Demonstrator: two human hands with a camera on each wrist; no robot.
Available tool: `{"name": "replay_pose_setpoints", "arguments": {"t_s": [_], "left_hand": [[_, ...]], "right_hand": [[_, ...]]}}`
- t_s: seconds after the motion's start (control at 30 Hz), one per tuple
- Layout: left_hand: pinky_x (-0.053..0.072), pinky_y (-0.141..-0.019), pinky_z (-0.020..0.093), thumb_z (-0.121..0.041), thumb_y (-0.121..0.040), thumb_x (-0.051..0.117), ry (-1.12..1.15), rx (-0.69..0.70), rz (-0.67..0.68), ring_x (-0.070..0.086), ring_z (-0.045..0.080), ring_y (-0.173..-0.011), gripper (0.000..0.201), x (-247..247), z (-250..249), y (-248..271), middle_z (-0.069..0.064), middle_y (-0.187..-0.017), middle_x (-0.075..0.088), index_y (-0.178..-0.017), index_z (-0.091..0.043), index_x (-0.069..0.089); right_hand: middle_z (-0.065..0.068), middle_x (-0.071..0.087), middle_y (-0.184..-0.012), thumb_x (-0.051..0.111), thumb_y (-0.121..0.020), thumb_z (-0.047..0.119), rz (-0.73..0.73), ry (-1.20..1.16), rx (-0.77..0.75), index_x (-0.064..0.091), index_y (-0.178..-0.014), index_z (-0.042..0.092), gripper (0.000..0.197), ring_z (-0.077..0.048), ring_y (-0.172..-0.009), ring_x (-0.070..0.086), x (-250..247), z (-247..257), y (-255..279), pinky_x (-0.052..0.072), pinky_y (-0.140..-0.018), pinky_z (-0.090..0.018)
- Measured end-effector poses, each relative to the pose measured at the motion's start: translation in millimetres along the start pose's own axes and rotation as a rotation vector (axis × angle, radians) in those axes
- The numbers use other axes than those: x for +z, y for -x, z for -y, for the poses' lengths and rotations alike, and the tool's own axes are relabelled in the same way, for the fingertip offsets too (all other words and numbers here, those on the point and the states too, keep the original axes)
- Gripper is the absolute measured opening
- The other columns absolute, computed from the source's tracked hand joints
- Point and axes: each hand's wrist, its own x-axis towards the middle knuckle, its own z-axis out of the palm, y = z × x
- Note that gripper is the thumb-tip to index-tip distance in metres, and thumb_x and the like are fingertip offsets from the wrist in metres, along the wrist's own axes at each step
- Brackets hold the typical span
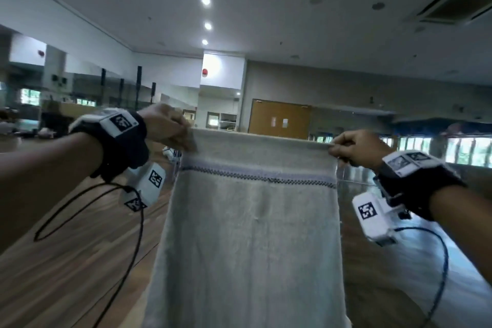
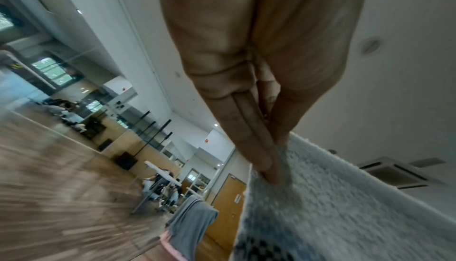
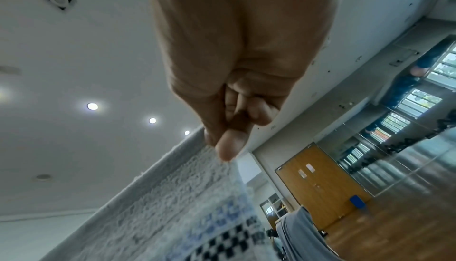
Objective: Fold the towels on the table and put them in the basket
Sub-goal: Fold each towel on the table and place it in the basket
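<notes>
A pale grey towel [image 1: 250, 234] with a blue checked band near its top hangs lengthwise in the air in front of me. My left hand [image 1: 183, 138] pinches its top left corner, and my right hand [image 1: 336, 149] pinches the top right corner. The top edge is stretched level between them. In the left wrist view the fingers [image 2: 256, 148] press the terry towel [image 2: 333, 206] against the thumb. The right wrist view shows my thumb and forefinger [image 3: 227, 146] clamping the towel's edge [image 3: 172, 187]. Neither the table nor the basket is in view.
A grey cloth [image 2: 190, 224] hangs over something low beyond the towel, with a pink object [image 2: 170, 245] below it. Wooden floor [image 1: 66, 261] spreads to both sides. Wooden double doors [image 1: 279, 120] and mirrored walls stand far behind. Cables dangle from both wrists.
</notes>
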Motion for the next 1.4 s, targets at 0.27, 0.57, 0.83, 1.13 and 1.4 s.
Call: {"name": "replay_pose_setpoints", "arguments": {"t_s": [0.27,0.57,0.83,1.13,1.4], "left_hand": [[0.053,-0.057,0.014,0.0,-0.081,0.066,0.13,0.097,-0.325,0.06,0.023,-0.082,0.015,18,39,-7,0.013,-0.091,0.063,-0.096,0.0,0.067],[0.058,-0.064,0.026,-0.017,-0.087,0.061,0.1,0.19,-0.492,0.064,0.019,-0.077,0.019,6,36,-4,0.008,-0.093,0.067,-0.102,-0.007,0.065],[0.042,-0.043,0.011,-0.018,-0.085,0.064,0.131,0.015,-0.177,0.049,0.01,-0.058,0.016,23,95,17,-0.002,-0.07,0.059,-0.097,-0.008,0.067],[0.035,-0.052,0.024,-0.018,-0.088,0.062,0.165,-0.072,-0.046,0.043,0.013,-0.057,0.007,77,142,27,0.002,-0.07,0.055,-0.082,-0.015,0.065],[0.029,-0.063,0.024,-0.019,-0.089,0.06,-0.283,0.036,0.295,0.05,0.02,-0.075,0.015,192,255,74,0.004,-0.083,0.058,-0.093,-0.005,0.064]], "right_hand": [[-0.014,0.071,-0.089,0.064,-0.086,0.009,-0.088,-0.203,0.0,0.061,-0.08,0.015,0.009,-0.018,-0.072,0.069,58,6,-19,0.059,-0.069,-0.029],[-0.013,0.07,-0.086,0.062,-0.085,0.01,-0.224,-0.312,-0.04,0.062,-0.093,0.007,0.008,-0.02,-0.071,0.07,68,15,-24,0.059,-0.068,-0.037],[-0.002,0.061,-0.07,0.06,-0.085,0.009,-0.068,-0.214,-0.084,0.064,-0.089,0.009,0.006,-0.011,-0.052,0.054,105,-16,0,0.044,-0.044,-0.014],[-0.003,0.055,-0.063,0.059,-0.084,0.006,-0.034,-0.339,0.027,0.062,-0.082,0.01,0.005,0.002,-0.038,0.048,171,-65,25,0.041,-0.038,-0.012],[-0.007,0.064,-0.073,0.063,-0.085,0.012,0.22,-0.011,0.14,0.06,-0.083,0.017,0.006,-0.023,-0.067,0.06,282,-168,112,0.05,-0.065,-0.034]]}}
